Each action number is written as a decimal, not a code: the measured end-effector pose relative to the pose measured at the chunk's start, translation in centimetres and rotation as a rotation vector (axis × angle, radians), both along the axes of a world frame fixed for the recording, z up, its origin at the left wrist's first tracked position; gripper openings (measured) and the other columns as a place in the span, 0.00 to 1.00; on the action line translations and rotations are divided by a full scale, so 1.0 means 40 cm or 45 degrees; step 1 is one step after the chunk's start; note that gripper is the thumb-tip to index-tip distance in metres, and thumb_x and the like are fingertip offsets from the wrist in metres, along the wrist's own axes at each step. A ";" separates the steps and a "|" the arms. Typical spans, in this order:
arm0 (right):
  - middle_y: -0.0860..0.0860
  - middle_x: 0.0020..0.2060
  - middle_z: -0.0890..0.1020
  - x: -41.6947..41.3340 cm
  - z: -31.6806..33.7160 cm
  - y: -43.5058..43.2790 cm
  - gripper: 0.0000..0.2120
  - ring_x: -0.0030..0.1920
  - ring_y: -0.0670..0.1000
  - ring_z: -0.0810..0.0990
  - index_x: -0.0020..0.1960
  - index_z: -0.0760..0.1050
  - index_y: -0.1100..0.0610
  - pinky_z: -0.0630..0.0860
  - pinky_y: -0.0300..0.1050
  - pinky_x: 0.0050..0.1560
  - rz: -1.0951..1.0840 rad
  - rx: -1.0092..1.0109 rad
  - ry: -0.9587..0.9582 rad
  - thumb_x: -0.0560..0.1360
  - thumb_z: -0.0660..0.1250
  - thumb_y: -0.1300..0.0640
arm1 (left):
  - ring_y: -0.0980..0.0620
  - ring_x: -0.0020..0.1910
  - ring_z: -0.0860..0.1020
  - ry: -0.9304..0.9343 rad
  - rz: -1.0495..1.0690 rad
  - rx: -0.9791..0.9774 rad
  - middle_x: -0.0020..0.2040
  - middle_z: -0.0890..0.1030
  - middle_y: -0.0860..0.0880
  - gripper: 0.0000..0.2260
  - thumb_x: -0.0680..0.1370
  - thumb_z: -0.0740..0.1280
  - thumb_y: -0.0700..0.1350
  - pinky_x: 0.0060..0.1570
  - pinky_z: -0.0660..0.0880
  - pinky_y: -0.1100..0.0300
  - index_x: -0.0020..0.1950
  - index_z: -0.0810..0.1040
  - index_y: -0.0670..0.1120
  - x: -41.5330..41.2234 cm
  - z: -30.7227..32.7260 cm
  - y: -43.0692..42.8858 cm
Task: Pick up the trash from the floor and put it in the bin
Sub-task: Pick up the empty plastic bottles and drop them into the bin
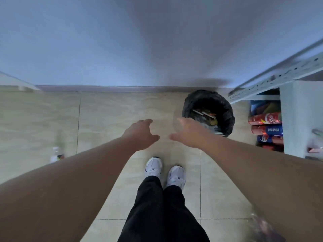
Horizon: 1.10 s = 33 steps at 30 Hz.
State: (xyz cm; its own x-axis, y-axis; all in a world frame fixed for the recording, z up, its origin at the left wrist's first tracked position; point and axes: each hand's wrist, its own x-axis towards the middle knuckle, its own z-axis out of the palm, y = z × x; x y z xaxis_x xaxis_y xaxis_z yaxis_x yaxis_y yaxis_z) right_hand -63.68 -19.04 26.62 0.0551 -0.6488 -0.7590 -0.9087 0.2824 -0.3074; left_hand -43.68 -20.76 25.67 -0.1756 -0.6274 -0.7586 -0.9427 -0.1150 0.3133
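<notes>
A round bin lined with a black bag stands on the tiled floor against the wall, right of centre, with wrappers inside. My right hand hovers just left of the bin's rim, fingers apart and holding nothing. My left hand is stretched out beside it over the floor, also open and holding nothing. A clear plastic bottle lies on the floor at the left, partly hidden by my left forearm. A crumpled clear wrapper shows at the lower right, under my right arm.
A white metal shelf stands at the right, with cola and Pepsi packs on the floor beneath it. My white shoes stand on the beige tiles. A white furniture corner juts in at the left.
</notes>
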 end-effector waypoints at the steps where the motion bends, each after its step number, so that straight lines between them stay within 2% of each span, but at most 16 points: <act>1: 0.58 0.72 0.70 0.042 0.006 -0.007 0.44 0.69 0.60 0.71 0.76 0.62 0.55 0.70 0.52 0.62 0.043 0.013 -0.009 0.69 0.68 0.33 | 0.42 0.72 0.69 -0.008 0.066 0.009 0.75 0.69 0.45 0.36 0.74 0.70 0.58 0.68 0.69 0.47 0.79 0.62 0.50 0.043 0.009 0.017; 4: 0.56 0.74 0.68 0.172 0.024 -0.014 0.45 0.70 0.59 0.70 0.77 0.60 0.54 0.70 0.52 0.67 0.163 0.068 -0.022 0.69 0.69 0.34 | 0.43 0.73 0.68 -0.018 0.266 0.040 0.76 0.68 0.46 0.36 0.74 0.70 0.58 0.69 0.68 0.47 0.79 0.61 0.51 0.171 0.032 0.087; 7: 0.56 0.75 0.67 0.301 0.039 -0.003 0.44 0.72 0.59 0.68 0.78 0.59 0.54 0.69 0.53 0.67 0.318 0.125 -0.017 0.69 0.69 0.35 | 0.44 0.73 0.68 -0.014 0.482 0.088 0.77 0.67 0.46 0.36 0.75 0.70 0.58 0.68 0.69 0.47 0.79 0.61 0.51 0.297 0.051 0.181; 12: 0.54 0.73 0.68 0.518 0.072 0.032 0.47 0.69 0.56 0.71 0.77 0.59 0.50 0.72 0.49 0.62 0.549 0.193 0.002 0.65 0.70 0.33 | 0.44 0.73 0.69 -0.016 0.795 0.176 0.77 0.68 0.46 0.36 0.74 0.70 0.58 0.69 0.68 0.47 0.79 0.61 0.51 0.485 0.071 0.348; 15: 0.53 0.72 0.70 0.644 0.084 0.051 0.47 0.62 0.56 0.77 0.77 0.58 0.49 0.76 0.49 0.58 0.660 0.216 0.010 0.65 0.70 0.32 | 0.44 0.73 0.68 0.020 0.974 0.209 0.77 0.67 0.46 0.37 0.74 0.70 0.58 0.69 0.67 0.46 0.79 0.60 0.52 0.584 0.079 0.428; 20: 0.53 0.73 0.68 0.834 0.087 0.072 0.46 0.68 0.55 0.73 0.78 0.58 0.50 0.71 0.47 0.57 0.782 0.269 0.006 0.67 0.70 0.33 | 0.45 0.71 0.70 0.036 1.220 0.254 0.76 0.68 0.47 0.36 0.73 0.70 0.59 0.68 0.69 0.46 0.79 0.61 0.52 0.725 0.084 0.544; 24: 0.53 0.69 0.73 0.963 0.066 0.081 0.43 0.51 0.51 0.78 0.76 0.61 0.51 0.73 0.45 0.48 0.833 0.281 -0.055 0.68 0.71 0.35 | 0.44 0.69 0.72 0.032 1.357 0.312 0.76 0.68 0.47 0.37 0.72 0.69 0.59 0.66 0.71 0.46 0.78 0.62 0.53 0.800 0.075 0.610; 27: 0.52 0.66 0.75 1.033 0.039 0.080 0.43 0.51 0.51 0.77 0.75 0.63 0.51 0.73 0.46 0.49 0.905 0.314 -0.034 0.66 0.71 0.35 | 0.44 0.65 0.76 0.043 1.442 0.376 0.76 0.67 0.48 0.36 0.73 0.70 0.59 0.63 0.73 0.49 0.78 0.62 0.52 0.826 0.061 0.641; 29: 0.50 0.60 0.77 1.070 0.020 0.071 0.40 0.49 0.50 0.75 0.71 0.66 0.50 0.74 0.47 0.51 0.964 0.342 0.001 0.65 0.71 0.35 | 0.45 0.67 0.74 0.055 1.503 0.411 0.75 0.68 0.47 0.37 0.73 0.70 0.58 0.61 0.72 0.52 0.79 0.61 0.52 0.833 0.048 0.655; 33: 0.48 0.51 0.76 1.145 -0.029 0.028 0.38 0.44 0.50 0.78 0.69 0.67 0.52 0.73 0.45 0.41 1.071 0.407 0.042 0.65 0.72 0.37 | 0.47 0.64 0.75 0.091 1.693 0.418 0.74 0.70 0.48 0.36 0.73 0.70 0.59 0.54 0.72 0.56 0.78 0.62 0.53 0.849 0.012 0.651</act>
